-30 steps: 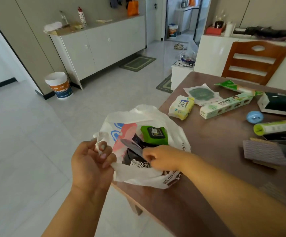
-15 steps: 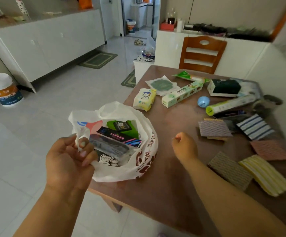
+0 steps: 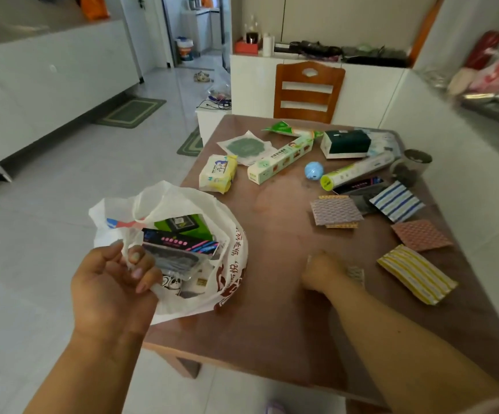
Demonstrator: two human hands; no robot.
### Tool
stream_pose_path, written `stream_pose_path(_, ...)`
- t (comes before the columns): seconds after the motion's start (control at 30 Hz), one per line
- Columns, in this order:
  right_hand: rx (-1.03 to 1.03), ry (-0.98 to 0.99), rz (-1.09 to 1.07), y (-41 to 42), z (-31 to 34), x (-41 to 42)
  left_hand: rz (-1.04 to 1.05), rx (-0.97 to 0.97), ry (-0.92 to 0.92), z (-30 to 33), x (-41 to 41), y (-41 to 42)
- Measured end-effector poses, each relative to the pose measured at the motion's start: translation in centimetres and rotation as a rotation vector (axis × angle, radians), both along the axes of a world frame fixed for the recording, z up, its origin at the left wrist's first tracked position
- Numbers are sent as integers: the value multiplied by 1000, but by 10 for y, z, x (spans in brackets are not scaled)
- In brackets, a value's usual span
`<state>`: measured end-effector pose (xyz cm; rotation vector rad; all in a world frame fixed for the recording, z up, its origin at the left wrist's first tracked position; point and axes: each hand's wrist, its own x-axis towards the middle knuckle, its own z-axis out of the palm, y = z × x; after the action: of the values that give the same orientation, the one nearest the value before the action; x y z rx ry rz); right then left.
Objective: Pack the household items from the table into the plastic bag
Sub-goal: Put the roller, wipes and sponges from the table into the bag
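Note:
A white plastic bag (image 3: 230,282) stands open at the table's near left corner. My left hand (image 3: 114,282) pinches its rim and holds the mouth apart. Inside lie a green packet (image 3: 182,224), a dark box with pink print (image 3: 179,243) and a clear packet (image 3: 173,259). My right hand (image 3: 323,271) rests on the table right of the bag, fingers curled over a beige-brown cloth (image 3: 356,274) that it mostly hides. Other cloths lie nearby: yellow-striped (image 3: 415,273), pink (image 3: 421,234), purple (image 3: 335,210), blue-striped (image 3: 396,201).
Farther back on the brown table (image 3: 272,324) lie a tissue pack (image 3: 218,173), a long green box (image 3: 281,159), a blue ball (image 3: 314,169), a rolled tube (image 3: 358,171) and a dark green box (image 3: 347,143). A wooden chair (image 3: 308,91) stands behind; white counters border the right side.
My right hand came out of the bag, leaving the dark box inside, and moved right across the table onto the beige-brown cloth. The view swung right. My left hand keeps hold of the bag.

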<state>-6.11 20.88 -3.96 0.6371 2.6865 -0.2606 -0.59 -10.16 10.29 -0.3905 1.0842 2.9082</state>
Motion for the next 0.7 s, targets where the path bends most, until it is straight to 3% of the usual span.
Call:
stream_pose_path(0.07, 90, -56, 151, -3, 2, -2, 6, 12, 0, 1, 1, -1)
stream_pose_path(0.13, 102, -161, 125, 3, 5, -2, 18, 20, -1, 2, 3, -4)
stream_pose_path(0.2, 24, -218, 101, 4, 17, -3, 34, 39, -2, 2, 6, -8)
stream_pose_path(0.27, -101, -110, 105, -3, 33, -12, 48, 51, -4, 2, 9, -13)
stream_pose_path(0.33, -332, 185, 19, -20, 64, -23, 66, 47, -8, 4, 12, -17)
stream_pose_path(0.4, -758, 479, -167, -48, 104, -36, 75, 48, -10, 5, 14, -20)
stream_pose_path(0.47, -1167, 529, -282, -86, 130, -50, 84, 51, -12, 6, 16, -22)
stream_pose_path(0.5, -1267, 485, -279, -109, 133, -58, 90, 51, -10, 6, 16, -24)
stream_pose_path(0.53, -1297, 435, -250, -131, 132, -63, 98, 47, -9, 6, 17, -24)
stream_pose_path(0.63, -1057, 318, -154, -184, 108, -72, 123, 15, -19, 5, 16, -26)
stream_pose_path(0.7, -868, 385, -96, -193, 96, -78, 125, 0, -18, 4, 15, -28)
